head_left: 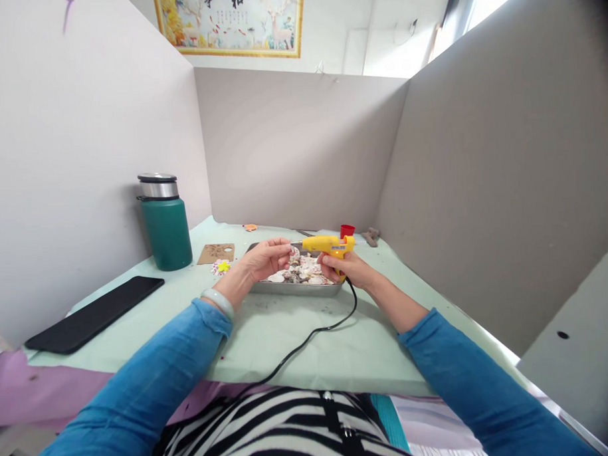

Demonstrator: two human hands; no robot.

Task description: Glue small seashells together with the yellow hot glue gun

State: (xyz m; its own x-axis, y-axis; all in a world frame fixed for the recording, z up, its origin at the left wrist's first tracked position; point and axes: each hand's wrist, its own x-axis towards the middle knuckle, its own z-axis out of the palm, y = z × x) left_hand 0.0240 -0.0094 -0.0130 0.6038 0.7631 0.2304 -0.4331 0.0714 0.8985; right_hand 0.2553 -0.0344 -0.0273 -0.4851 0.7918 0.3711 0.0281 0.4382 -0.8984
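Observation:
A yellow hot glue gun [327,244] is gripped in my right hand [352,267], its nozzle pointing left. My left hand [269,258] is pinched closed right at the nozzle tip; whatever small piece is between its fingertips I cannot make out. Beneath both hands lies a metal tray [296,289] filled with seashells [313,271], pale and brownish, partly hidden by the hands. From the gun's handle a black cord [315,331] runs down across the table toward my lap.
A green bottle [165,229] and a black flat pad [100,315] are at the left. Near the tray are a brown card [216,254], a shell-and-yellow-flower piece [221,266], a red cup [347,230] and a grey-brown object [371,236]. Grey partitions [301,148] enclose the table.

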